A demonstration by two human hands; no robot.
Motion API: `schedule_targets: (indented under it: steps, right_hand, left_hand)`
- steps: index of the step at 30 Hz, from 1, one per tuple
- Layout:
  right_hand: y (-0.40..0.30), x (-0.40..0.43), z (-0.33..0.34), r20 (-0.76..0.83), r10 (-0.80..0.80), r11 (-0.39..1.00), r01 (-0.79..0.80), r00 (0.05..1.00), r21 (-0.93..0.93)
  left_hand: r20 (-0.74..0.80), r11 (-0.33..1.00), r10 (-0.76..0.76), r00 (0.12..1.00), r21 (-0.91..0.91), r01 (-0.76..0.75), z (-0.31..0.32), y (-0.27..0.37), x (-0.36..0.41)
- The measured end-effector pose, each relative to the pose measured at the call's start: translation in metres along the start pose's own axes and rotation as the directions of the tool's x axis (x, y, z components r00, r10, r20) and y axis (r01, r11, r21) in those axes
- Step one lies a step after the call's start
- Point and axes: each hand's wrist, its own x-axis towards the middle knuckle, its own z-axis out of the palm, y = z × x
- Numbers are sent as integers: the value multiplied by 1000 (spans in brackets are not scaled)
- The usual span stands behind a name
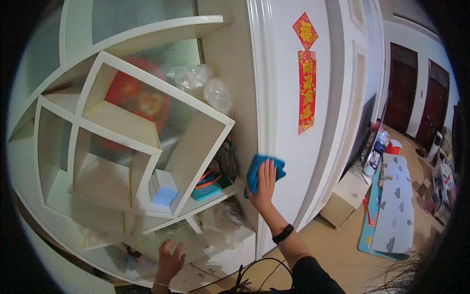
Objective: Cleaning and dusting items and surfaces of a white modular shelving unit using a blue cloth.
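My right hand (263, 187), with a black band on its wrist, presses a folded blue cloth (261, 167) against the white molded trim (265, 121) at the cabinet's edge. Its fingers lie spread over the cloth. Lower down and to the left, my left hand (172, 259) is raised in front of the lower shelf, fingers apart and curled, holding nothing. White shelving with tilted square compartments (194, 103) fills the left side. A small white and light-blue box (164, 189) sits in one compartment.
A teal box (207, 189) with orange-red items and clear plastic bags (218, 95) stand on the shelves. Red paper decorations (307, 92) hang on the white wall. At right are a low drawer cabinet (343, 202), a cloud-patterned mat (394, 205) and dark doors (403, 88). Black cables (266, 261) run below.
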Motion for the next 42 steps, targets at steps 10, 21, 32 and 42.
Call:
schedule_targets:
  steps: [10,21,32,42]
  right_hand:
    - [-26,314,-29,-344,-327,940,339,880,-27]
    - [1,257,-44,-139,-361,906,382,922,183]
    - [1,107,-31,-230,-200,824,290,952,486]
    - [-192,239,44,-232,-260,872,331,937,360]
  left_hand:
    - [-359,973,-190,914,52,223,-4,68,52]
    - [-596,935,-308,741,-46,352,-46,75,68]
    - [-588,959,-228,776,4,285,-110,18,144]
    - [-429,963,-132,894,159,218,-114,-3,118]
